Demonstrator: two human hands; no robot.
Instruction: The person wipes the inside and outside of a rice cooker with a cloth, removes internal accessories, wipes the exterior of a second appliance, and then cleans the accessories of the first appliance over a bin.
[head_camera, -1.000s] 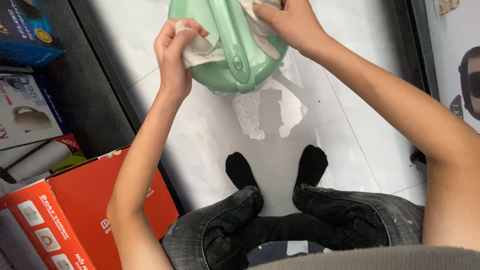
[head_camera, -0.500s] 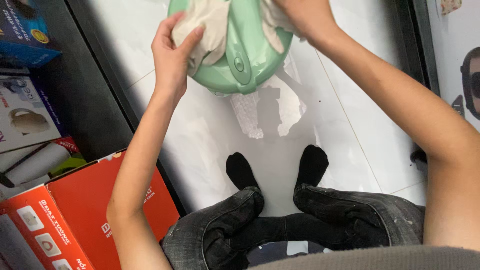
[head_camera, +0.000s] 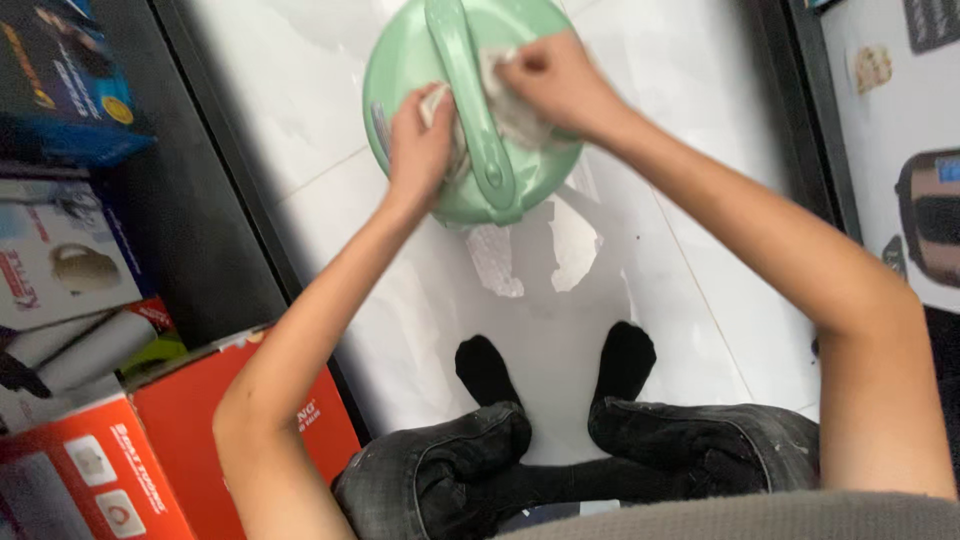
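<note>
Looking down from the head camera: pale green round appliance sitting on the white tiled floor, right up at the top of the picture, its long green handle running down across the lid. Left hand pressed on the lid just left of that handle, fingers curled down over a scrap of whitish cloth peeking out at the knuckles. Right hand on the other side of the handle, bunched into a loose fist on a crumpled white cloth, rubbing surface flat against the lid. Both forearms stretched forward from the bottom corners, meeting over the appliance. Below it, a clear plastic wrapper lying crinkled on the tiles, touching the appliance's near edge. Closer in, two feet in black socks planted side by side, dark grey jeans bent at the knees. Off to the left, stacked red and orange cartons, a white carton and a blue carton against a dark strip.
</note>
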